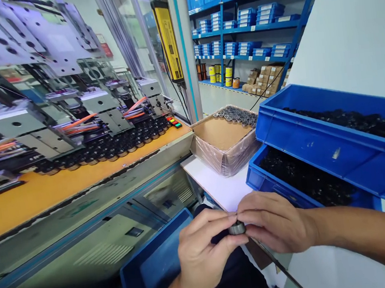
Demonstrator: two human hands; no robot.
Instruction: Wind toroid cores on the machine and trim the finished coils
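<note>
A small round metal stator core (237,227) with a black piece on top is held low in the middle of the view. My left hand (205,245) pinches it, thumb beneath and fingertips over the top. From the other side my right hand (276,220) closes on it, its fingertips meeting those of the left at the upper edge. The fingers partly cover the core and the black piece. Beyond the hands, a plastic-lined cardboard box (226,154) holds many similar metal cores (235,114) along its far side.
Two stacked blue bins, the upper bin (301,135) and lower bin (256,176), hold black parts at the right. On the left, a machine's orange ledge (112,168) carries rows of black-topped cores (110,148). An open blue tub (159,253) sits below. Blue shelves (256,27) stand behind.
</note>
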